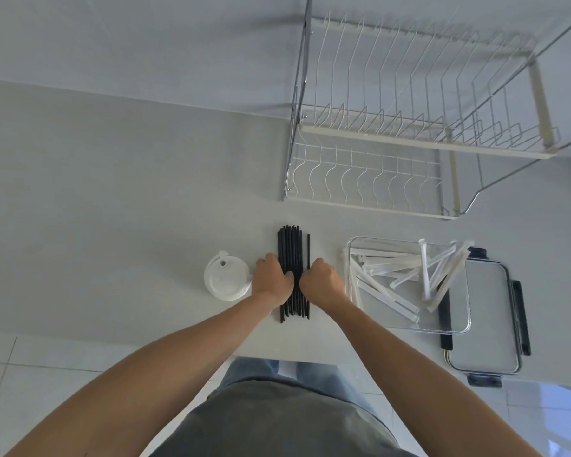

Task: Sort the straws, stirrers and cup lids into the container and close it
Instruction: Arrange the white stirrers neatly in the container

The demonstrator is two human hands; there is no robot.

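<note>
Bare counter [112, 209] left is open; dish rack [409, 143] crowds behind the container [455, 326].

Single head-mounted view, steeply downward, close over the counter [145, 225].

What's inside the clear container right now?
The clear container holds loose white wrapped straws, some leaning over its rim. No black stirrers or cup lids inside. Its bottom shows through, nothing hidden.

Soft even daylight, faint shadows, wide-angle edge distortion
</note>
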